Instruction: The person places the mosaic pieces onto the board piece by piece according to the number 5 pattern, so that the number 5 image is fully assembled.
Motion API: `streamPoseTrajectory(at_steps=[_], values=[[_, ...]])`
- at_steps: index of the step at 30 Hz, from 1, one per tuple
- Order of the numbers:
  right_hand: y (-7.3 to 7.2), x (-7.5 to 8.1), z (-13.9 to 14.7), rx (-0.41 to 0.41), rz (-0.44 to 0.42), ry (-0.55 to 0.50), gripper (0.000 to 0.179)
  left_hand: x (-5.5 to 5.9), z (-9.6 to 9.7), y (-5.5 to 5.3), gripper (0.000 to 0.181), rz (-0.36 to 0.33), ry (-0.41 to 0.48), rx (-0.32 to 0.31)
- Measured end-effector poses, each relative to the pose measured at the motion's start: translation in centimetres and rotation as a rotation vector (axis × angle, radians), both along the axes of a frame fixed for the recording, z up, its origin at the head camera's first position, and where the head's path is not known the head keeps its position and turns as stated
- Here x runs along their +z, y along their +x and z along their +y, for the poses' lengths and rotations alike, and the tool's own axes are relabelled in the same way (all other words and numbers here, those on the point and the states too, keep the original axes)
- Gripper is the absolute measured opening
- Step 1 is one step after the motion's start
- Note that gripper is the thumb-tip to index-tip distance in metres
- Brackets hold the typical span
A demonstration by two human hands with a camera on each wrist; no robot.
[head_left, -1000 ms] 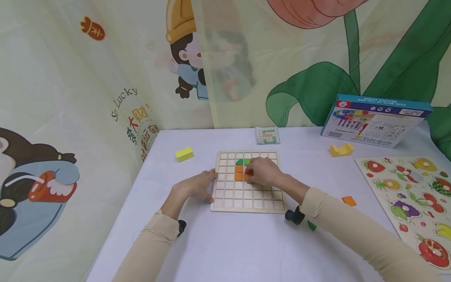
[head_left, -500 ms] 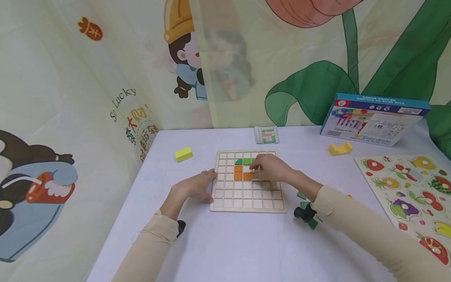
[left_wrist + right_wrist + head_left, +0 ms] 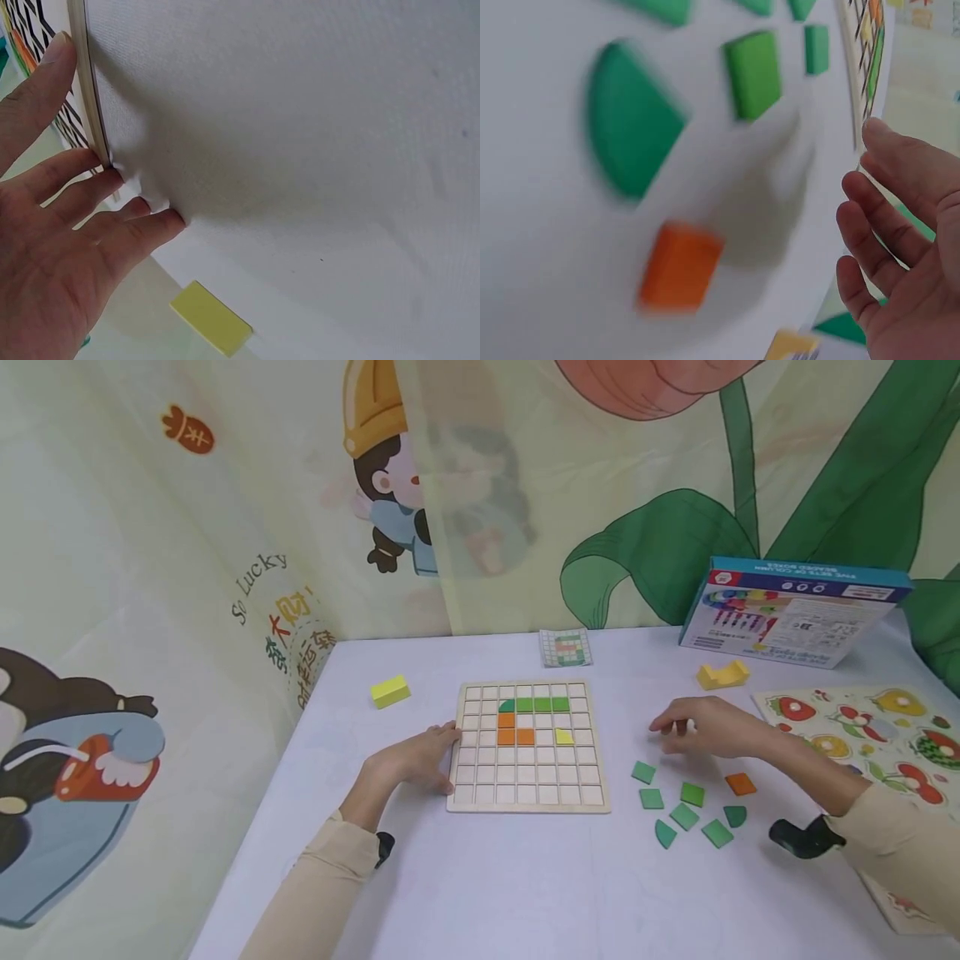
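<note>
A wooden grid board (image 3: 486,775) lies mid-table. In its cells sit a dark green quarter-round tile (image 3: 507,705), a row of green square tiles (image 3: 542,704), orange square tiles (image 3: 507,737) and a pale yellow tile (image 3: 564,737). My left hand (image 3: 420,757) rests at the board's left edge, thumb and fingertips touching the rim in the left wrist view. My right hand (image 3: 708,727) hovers, holding nothing, just beyond a group of loose tiles. That group has several green squares (image 3: 684,816), dark green quarter-rounds (image 3: 736,816) and an orange square (image 3: 740,784).
A small pattern card (image 3: 566,648) lies behind the board. A yellow block (image 3: 390,692) stands at the left, and a yellow curved block (image 3: 723,675) at the right. Behind that is a printed box (image 3: 795,614). A fruit-picture board (image 3: 825,714) lies partly under the right arm.
My right hand has left the board and moved right, over toward the loose tiles. The green row's right end and the yellow tile are uncovered. The left hand stays put.
</note>
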State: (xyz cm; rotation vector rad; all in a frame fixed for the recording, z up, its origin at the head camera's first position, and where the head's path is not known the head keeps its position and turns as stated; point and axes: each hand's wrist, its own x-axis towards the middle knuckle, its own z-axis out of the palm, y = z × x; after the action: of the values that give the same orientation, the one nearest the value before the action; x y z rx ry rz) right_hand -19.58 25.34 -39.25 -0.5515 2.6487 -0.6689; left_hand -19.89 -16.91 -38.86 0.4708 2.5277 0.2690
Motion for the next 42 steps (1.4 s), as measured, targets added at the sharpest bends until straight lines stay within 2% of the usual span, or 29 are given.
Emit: streamPoseTrajectory(at_steps=[6,10,14,21,29,32,37,42], values=[[1.9,-0.7,4.8,-0.046,-0.057,0.025,0.039,-0.2,-0.1,0.0,0.086,0.001,-0.017,-0.005],[2.8,-1.2,6.5,-0.051,-0.084,0.040,0.041,-0.2,-0.1,0.0,0.087,0.000,-0.010,0.000],[3.5,-1.7,7.4,-0.029,-0.058,0.046,0.036,-0.2,-0.1,0.1,0.087,0.002,-0.004,0.004],[4.2,-2.4,7.5,-0.051,0.030,0.055,0.022,0.0,-0.2,0.2,0.085,0.005,0.004,0.003],[4.7,-2.9,7.5,-0.086,0.045,0.051,0.020,0.3,0.1,0.3,0.084,0.004,0.013,-0.007],[4.7,-2.9,7.5,-0.075,0.085,0.075,0.020,0.2,0.2,0.2,0.084,0.004,0.013,-0.009],[4.1,-2.6,6.9,-0.053,0.142,0.098,0.022,0.2,0.2,0.2,0.084,0.006,0.009,-0.007],[2.8,-1.8,4.6,-0.042,0.140,0.048,0.022,0.2,0.1,0.3,0.084,0.009,0.005,-0.005]])
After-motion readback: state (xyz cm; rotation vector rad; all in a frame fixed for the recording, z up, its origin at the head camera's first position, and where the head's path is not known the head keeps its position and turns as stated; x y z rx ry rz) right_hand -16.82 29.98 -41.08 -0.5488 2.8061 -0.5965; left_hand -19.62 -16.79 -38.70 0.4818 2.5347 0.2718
